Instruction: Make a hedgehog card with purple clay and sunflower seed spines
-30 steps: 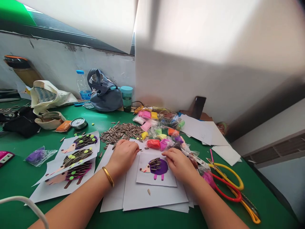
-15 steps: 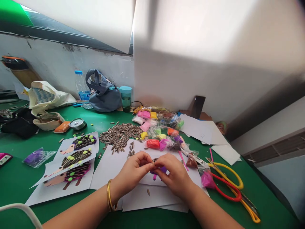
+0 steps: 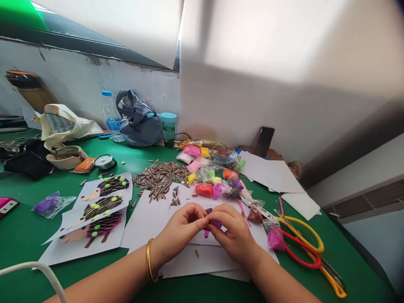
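My left hand [image 3: 184,225] and my right hand [image 3: 235,231] meet over a white sheet, fingertips pinched together. What they pinch is too small and covered to make out. Just behind and beneath the fingers shows a purple clay shape [image 3: 217,224] with dark striped seeds at its top edge and a magenta foot [image 3: 206,234] below. Much of this piece is hidden by my hands. Beyond them lies a heap of striped sunflower seeds [image 3: 160,179], with a few loose ones on the paper [image 3: 140,223]. One seed [image 3: 197,253] rests on the sheet nearer to me.
Finished-looking seed hedgehogs [image 3: 104,225] on paper lie at left. Bagged coloured clay [image 3: 203,189] is piled behind my right hand. Yellow-handled scissors [image 3: 318,235] and red-handled scissors [image 3: 311,263] lie at right. A bag [image 3: 140,130], bottle [image 3: 110,113] and cup [image 3: 168,130] stand at the back.
Both hands stay pinched together over the purple shape, with only a slight shift of the fingers. The whole view has moved a little.
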`<action>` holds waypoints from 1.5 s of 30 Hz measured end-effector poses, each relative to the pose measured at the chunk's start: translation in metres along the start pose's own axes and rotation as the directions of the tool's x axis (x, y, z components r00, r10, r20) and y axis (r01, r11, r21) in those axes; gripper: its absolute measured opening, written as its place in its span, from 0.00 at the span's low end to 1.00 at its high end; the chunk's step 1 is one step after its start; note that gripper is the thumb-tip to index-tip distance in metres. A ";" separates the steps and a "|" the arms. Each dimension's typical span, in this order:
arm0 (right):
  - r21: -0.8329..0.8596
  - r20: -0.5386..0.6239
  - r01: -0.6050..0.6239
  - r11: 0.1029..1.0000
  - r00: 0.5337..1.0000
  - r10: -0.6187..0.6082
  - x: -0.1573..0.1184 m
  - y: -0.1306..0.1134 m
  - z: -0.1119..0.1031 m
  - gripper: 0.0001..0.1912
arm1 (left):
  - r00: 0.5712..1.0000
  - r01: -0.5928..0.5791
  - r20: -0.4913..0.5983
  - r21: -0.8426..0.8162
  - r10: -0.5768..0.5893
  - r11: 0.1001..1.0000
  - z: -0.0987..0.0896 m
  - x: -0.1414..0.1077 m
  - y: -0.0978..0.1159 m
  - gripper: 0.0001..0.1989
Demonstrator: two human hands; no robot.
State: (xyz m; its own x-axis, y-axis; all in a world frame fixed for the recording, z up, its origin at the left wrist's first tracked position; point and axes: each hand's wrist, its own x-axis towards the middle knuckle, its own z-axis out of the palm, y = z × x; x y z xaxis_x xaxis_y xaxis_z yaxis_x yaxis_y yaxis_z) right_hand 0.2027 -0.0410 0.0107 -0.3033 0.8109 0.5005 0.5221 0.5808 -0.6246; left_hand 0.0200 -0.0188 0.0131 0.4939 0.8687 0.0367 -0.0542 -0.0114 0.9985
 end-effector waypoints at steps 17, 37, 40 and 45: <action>-0.299 0.323 -0.116 0.947 0.922 0.215 0.008 0.014 -0.028 0.07 | 0.966 -0.225 0.258 0.870 -0.016 0.438 -0.054 0.010 -0.004 0.45; -0.390 0.289 -0.078 0.918 0.936 0.202 0.003 0.012 -0.008 0.06 | 0.970 -0.227 0.243 0.889 0.010 0.397 -0.052 0.010 -0.009 0.46; -0.393 0.292 -0.073 0.917 0.935 0.200 0.003 0.011 -0.008 0.06 | 0.969 -0.236 0.248 0.887 0.023 0.396 -0.052 0.010 -0.010 0.47; -0.409 0.283 -0.058 0.911 0.941 0.187 0.001 0.014 -0.005 0.05 | 0.968 -0.236 0.251 0.889 0.011 0.392 -0.052 0.009 -0.009 0.46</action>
State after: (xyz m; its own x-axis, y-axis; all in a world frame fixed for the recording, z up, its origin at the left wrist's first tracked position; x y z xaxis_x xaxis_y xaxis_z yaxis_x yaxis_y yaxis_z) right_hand 0.2134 -0.0328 0.0053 -0.4133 0.8917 0.1846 0.8190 0.4526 -0.3528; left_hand -0.0200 0.0152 0.0022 0.6956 0.7162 0.0571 0.6343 -0.6494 0.4194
